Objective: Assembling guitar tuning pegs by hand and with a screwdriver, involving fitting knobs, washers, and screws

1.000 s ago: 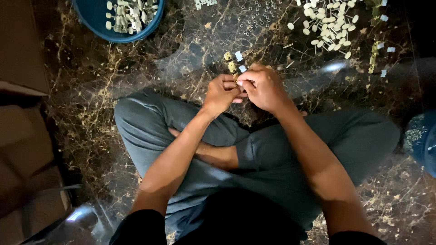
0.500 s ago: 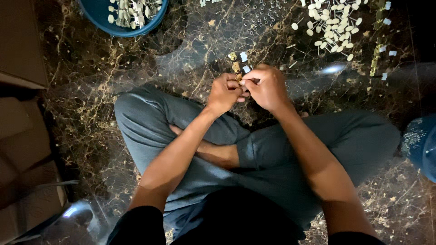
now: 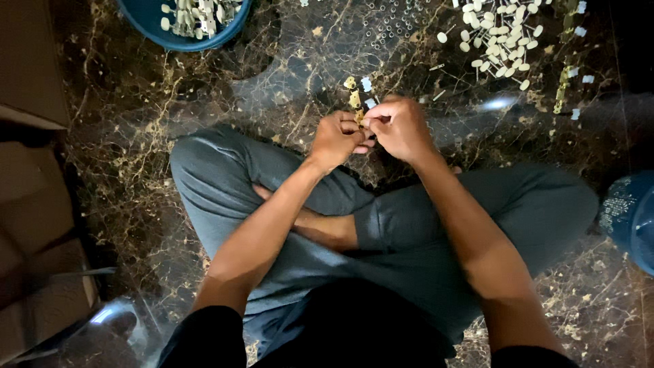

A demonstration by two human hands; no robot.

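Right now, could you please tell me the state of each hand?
Left hand: closed, pinching a small brass-coloured piece.
Right hand: closed on the same piece.

Person sits cross-legged, grey trousers, bare forearms, dark short sleeves at frame bottom. Both arms reach forward over the crossed shins and converge, wrists roughly level. Left hand [image 3: 335, 140] knuckles up, fingers curled inward, thumb side turned toward the right hand. Right hand [image 3: 400, 126] sits just beside it, slightly further from the shins, fingers bent, thumb and forefinger pinched together at the meeting point. Fingertips of the two hands touch or nearly touch; view too dark to tell which. Something small seems pinched between them. One bare foot tucked under the left forearm, against the shins.
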